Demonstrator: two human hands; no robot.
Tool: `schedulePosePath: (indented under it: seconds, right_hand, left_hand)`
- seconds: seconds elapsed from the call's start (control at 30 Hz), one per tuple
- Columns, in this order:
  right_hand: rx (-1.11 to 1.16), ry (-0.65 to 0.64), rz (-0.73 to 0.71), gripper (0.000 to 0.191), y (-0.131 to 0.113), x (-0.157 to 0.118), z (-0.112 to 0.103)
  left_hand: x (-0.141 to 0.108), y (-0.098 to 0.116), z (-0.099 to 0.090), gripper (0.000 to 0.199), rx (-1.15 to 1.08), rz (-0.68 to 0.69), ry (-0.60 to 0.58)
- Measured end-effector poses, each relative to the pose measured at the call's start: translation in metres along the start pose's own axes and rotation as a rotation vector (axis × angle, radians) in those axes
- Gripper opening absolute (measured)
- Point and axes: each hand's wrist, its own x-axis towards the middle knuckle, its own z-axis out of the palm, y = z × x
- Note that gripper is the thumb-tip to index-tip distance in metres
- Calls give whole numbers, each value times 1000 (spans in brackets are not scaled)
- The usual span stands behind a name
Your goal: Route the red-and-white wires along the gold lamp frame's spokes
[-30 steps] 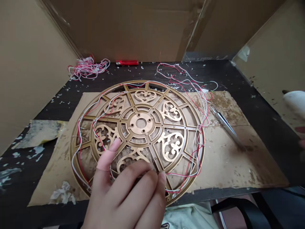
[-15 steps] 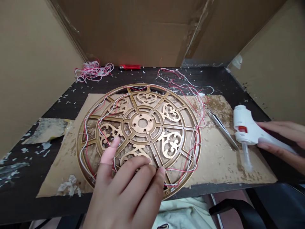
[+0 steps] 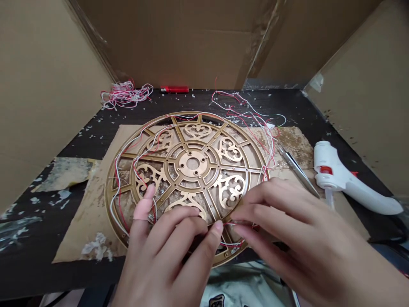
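In the head view, a fretted brass wheel (image 3: 183, 168) is being kept flat on a cardboard sheet (image 3: 89, 226) in the middle of the picture, with red and white wires (image 3: 116, 200) being carried along its spokes and rim. The left hand (image 3: 166, 251) is being rested over the wheel at 7 o'clock, its fingers being spread and curled, with one capped by a pink finger cot (image 3: 142, 209) and held apart from the rest; whether anything is being pinched under the fingertips cannot be told. The right hand (image 3: 297, 230) is being reached in from 4 o'clock, its fingers being drawn close together, and a red wire (image 3: 225, 223) appears to be being pinched between two fingertips near the rim at 5 o'clock. Tweezers (image 3: 297, 170) are being left just beside the rim at 3 o'clock, with a glue gun (image 3: 345, 183) beyond them, while a lighter (image 3: 174, 89) and a wire bundle (image 3: 126, 96) are being left on the table at 12 and 11 o'clock. The wheel is being judged stiff and fairly light, but its thin scrollwork looks fragile, so the outer rim or spokes would be the safer places to take hold; the wires look soft and liable to snag.
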Motion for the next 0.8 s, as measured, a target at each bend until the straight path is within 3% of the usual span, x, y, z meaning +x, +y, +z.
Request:
schedulePosePath:
  seconds: [0.37,0.63,0.8]
  right_hand:
    - [-15,25,-42,40,2,7,17]
    - [53,-9,8,32,-1,10,16]
    - [59,-26,-13,34,-3,14,16]
  left_hand:
    - [-5,4,4,31,-36,-82,84]
    - [1,11,9,19,30,-87,150]
    - [-14,6,0,26,41,-76,141]
